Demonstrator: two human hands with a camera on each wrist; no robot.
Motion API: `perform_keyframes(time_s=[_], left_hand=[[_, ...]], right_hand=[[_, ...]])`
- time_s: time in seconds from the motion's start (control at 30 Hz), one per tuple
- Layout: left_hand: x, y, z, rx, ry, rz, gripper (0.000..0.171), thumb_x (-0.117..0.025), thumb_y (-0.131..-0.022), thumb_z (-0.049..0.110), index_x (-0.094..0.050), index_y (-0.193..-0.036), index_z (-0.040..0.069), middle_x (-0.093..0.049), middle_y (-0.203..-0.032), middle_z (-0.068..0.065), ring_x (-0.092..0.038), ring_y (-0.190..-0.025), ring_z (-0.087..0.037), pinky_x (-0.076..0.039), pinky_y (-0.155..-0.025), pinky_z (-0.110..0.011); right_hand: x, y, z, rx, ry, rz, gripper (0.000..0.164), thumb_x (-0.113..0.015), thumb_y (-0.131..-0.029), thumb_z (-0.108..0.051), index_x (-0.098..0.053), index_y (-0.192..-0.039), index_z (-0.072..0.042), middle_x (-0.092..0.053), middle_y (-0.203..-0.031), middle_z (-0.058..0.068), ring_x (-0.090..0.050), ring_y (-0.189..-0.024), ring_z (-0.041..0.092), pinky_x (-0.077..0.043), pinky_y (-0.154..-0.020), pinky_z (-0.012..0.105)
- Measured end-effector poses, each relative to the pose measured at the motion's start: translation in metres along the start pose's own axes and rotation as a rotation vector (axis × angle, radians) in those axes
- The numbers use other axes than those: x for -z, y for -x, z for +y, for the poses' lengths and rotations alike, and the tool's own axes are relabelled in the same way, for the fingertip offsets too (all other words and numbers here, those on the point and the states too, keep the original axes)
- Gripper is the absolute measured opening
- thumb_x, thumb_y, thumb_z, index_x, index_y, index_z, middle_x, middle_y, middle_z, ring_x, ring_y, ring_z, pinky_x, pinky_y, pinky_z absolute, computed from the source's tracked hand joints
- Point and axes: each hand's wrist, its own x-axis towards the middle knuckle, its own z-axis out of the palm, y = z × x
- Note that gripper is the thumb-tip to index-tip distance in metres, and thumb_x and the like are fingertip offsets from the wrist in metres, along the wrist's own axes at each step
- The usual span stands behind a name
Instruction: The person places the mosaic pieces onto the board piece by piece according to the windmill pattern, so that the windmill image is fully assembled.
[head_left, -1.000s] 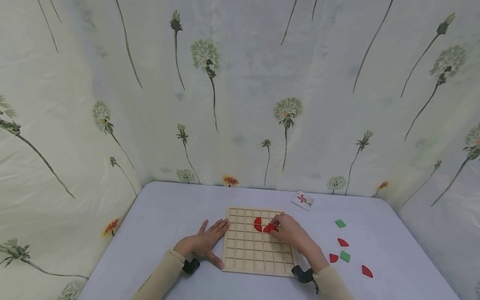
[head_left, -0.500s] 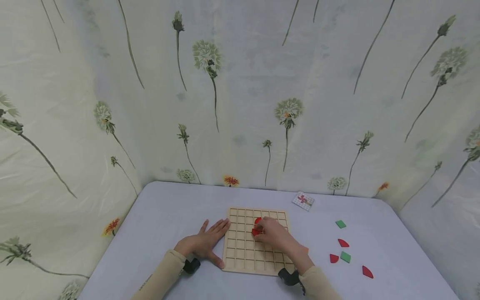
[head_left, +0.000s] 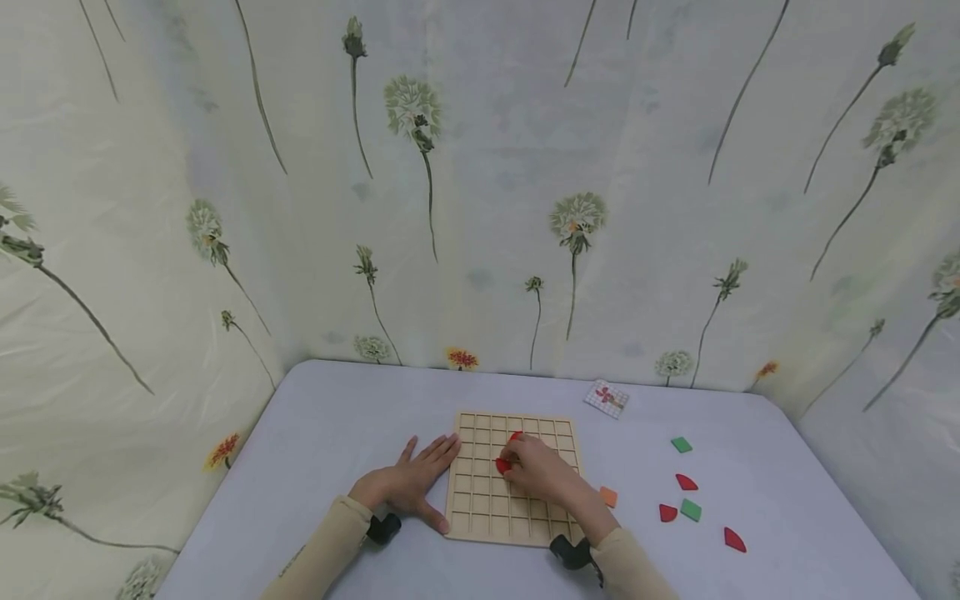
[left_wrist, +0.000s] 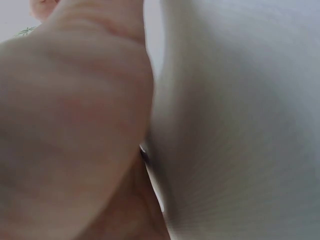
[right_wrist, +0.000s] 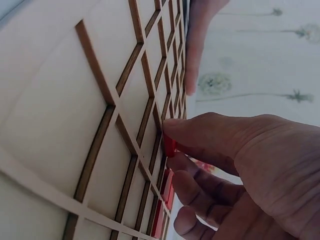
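Near the middle of the board (head_left: 480, 504), a red piece (head_left: 503, 467) is pinched by the right hand (head_left: 543, 471). The grip is narrowed to the piece itself, which is held between the thumb and the fingertips; whether it is seated in a cell cannot be told. Other red pieces (right_wrist: 158, 219) are seen on the board close by it in the right wrist view, while from the head most of that patch is covered by the hand.

At the left edge of the board, the left hand (head_left: 411, 485) is laid with fingers spread and straight, its fingertips touching the edge and its thumb reaching the near left corner. Nothing is held by it. From the left wrist only a blurred palm and a pale surface are shown.

Just right of the board, an orange piece (head_left: 608, 497) is partly screened by the right wrist. Farther right, two green pieces (head_left: 692, 510) and three red quarters (head_left: 734, 540) are scattered on the counter (head_left: 360, 400). Beyond the board's far right corner, a card (head_left: 606, 399) printed with a grid and a red figure is laid. Past the counter's far edge, a pale curtain (head_left: 480, 167) is patterned with dandelions.
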Motion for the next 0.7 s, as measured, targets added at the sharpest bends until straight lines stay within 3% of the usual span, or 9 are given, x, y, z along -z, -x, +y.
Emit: perform_keyframes(time_s=[0.27,0.7], left_hand=[[-0.0009,-0.0005,0.0002,0.008,-0.006,0.001,0.128,-0.071,-0.066,0.071,0.001,-0.157,0.015,0.005,-0.164,-0.001,0.005,-0.152,-0.021,0.006,-0.118,-0.057],[-0.0001,-0.0001,0.0011,0.008,0.007,-0.005,0.128,-0.071,-0.066,0.070,0.001,-0.157,0.015,0.006,-0.164,-0.001,0.005,-0.152,-0.022,0.006,-0.118,-0.058]], right_hand=[[-0.0009,0.0006,-0.0002,0.057,0.006,-0.003,0.015,-0.069,-0.087,-0.011,-0.069,-0.102,-0.009,-0.061,-0.096,-0.001,-0.055,-0.083,0.009,-0.051,-0.072,0.028],[-0.0007,-0.0019,0.0024,0.047,-0.048,-0.025,0.016,-0.068,-0.087,-0.011,-0.068,-0.102,-0.008,-0.060,-0.097,0.000,-0.055,-0.082,0.009,-0.050,-0.071,0.027]])
